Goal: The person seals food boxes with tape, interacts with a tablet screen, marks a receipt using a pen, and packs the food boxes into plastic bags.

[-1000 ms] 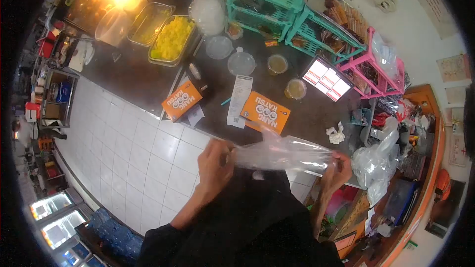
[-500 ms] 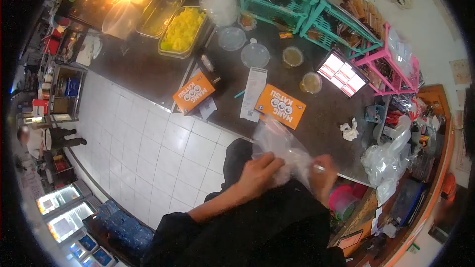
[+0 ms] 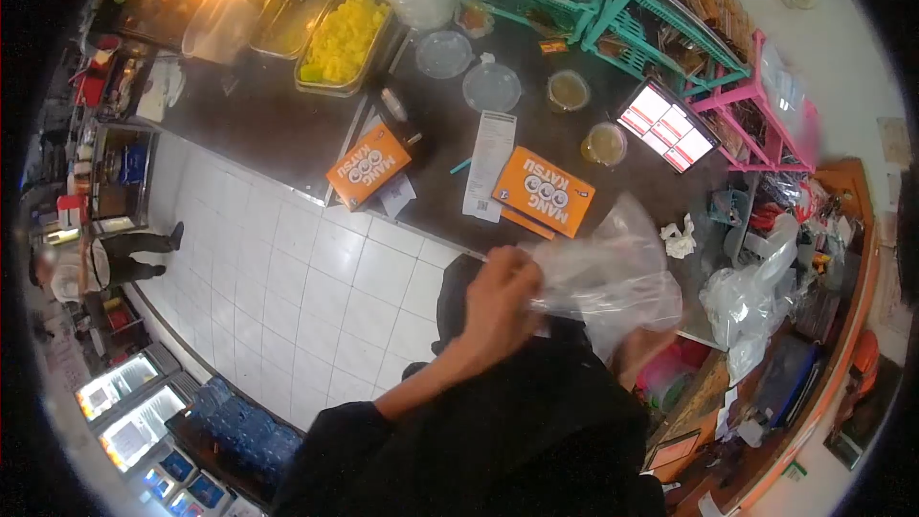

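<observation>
Left hand (image 3: 503, 295) curled, pinching transparent bag (image 3: 617, 273), right hand (image 3: 643, 352) partly veiled by it (grip: can't tell), counter (image 3: 436, 195) edge just beyond hands, tiled floor (image 3: 316, 273) leftward.

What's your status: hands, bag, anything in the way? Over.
Left hand gripping clear plastic bag at its edge. Right hand partly hidden by bag, grip unclear. Nearer orange box on counter, close to bag.
</observation>
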Demonstrator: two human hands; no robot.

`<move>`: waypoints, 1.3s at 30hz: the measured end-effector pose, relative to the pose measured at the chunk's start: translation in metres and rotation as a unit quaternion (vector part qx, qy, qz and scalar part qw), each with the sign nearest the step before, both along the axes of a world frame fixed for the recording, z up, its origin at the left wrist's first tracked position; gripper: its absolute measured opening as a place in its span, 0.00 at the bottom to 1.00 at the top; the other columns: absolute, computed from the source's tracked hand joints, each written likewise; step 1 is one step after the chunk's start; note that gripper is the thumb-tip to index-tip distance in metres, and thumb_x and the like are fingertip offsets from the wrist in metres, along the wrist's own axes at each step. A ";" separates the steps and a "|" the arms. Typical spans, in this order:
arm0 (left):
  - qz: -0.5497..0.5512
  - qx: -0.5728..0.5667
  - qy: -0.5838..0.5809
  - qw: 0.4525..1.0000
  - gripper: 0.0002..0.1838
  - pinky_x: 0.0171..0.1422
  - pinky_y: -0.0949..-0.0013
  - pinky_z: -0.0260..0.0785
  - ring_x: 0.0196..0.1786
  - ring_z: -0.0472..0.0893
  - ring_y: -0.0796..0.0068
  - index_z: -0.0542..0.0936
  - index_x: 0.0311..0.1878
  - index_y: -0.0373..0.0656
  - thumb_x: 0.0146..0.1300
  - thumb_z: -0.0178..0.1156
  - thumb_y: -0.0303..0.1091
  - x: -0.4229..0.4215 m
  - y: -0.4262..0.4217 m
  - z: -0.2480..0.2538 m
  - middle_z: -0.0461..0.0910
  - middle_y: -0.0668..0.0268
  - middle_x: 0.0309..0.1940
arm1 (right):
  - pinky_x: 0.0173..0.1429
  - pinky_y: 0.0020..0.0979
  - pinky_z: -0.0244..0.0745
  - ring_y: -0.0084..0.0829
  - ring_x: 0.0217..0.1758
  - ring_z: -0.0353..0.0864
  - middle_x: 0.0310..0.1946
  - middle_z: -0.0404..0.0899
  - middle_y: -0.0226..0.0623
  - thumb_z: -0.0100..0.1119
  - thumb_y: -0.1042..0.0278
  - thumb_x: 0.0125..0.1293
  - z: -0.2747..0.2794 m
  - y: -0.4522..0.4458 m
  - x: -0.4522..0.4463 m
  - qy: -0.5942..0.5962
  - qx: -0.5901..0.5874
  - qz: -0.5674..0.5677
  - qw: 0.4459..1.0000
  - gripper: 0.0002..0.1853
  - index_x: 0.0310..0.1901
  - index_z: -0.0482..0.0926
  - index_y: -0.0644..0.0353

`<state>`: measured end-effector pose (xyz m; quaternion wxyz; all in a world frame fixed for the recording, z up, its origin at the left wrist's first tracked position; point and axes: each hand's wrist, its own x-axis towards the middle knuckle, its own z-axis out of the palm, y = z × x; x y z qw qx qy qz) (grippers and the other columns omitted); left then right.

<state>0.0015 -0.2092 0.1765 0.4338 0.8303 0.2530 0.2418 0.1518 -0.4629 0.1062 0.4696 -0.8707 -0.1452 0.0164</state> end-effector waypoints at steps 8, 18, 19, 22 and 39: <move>0.069 0.116 0.001 0.991 0.10 0.34 0.59 0.70 0.28 0.76 0.55 0.72 0.25 0.40 0.45 0.64 0.18 0.020 0.012 -0.024 0.71 0.62 0.22 | 0.49 0.34 0.73 0.35 0.46 0.77 0.43 0.76 0.43 0.70 0.63 0.55 0.034 0.064 -0.006 -0.176 0.044 -0.086 0.980 0.22 0.48 0.76 0.65; 0.017 0.093 0.056 0.994 0.15 0.35 0.62 0.73 0.33 0.79 0.64 0.76 0.42 0.40 0.51 0.67 0.26 0.036 -0.003 -0.038 0.78 0.59 0.30 | 0.65 0.43 0.68 0.41 0.66 0.67 0.66 0.61 0.46 0.64 0.72 0.61 0.032 0.017 0.032 -0.200 -0.158 0.064 0.965 0.38 0.71 0.57 0.60; 0.077 -0.002 0.081 0.994 0.17 0.39 0.63 0.75 0.37 0.81 0.69 0.76 0.47 0.39 0.55 0.68 0.31 0.054 0.008 -0.002 0.80 0.58 0.34 | 0.66 0.44 0.67 0.41 0.67 0.67 0.66 0.61 0.46 0.63 0.72 0.61 0.035 0.009 0.044 -0.091 -0.040 0.016 0.995 0.38 0.71 0.55 0.60; -0.235 0.056 0.117 0.963 0.14 0.43 0.63 0.75 0.40 0.81 0.65 0.75 0.54 0.37 0.69 0.52 0.31 0.065 -0.019 -0.001 0.80 0.57 0.40 | 0.67 0.44 0.66 0.41 0.66 0.66 0.66 0.61 0.46 0.60 0.74 0.63 0.045 -0.026 0.079 0.038 0.156 -0.095 0.982 0.38 0.72 0.53 0.60; -0.360 0.142 0.346 0.855 0.32 0.58 0.51 0.71 0.60 0.75 0.46 0.72 0.68 0.61 0.60 0.54 0.21 0.170 -0.151 -0.083 0.61 0.47 0.69 | 0.68 0.61 0.58 0.51 0.70 0.63 0.70 0.62 0.48 0.53 0.53 0.66 -0.121 -0.305 0.363 -0.121 -0.535 -0.026 0.836 0.22 0.58 0.77 0.53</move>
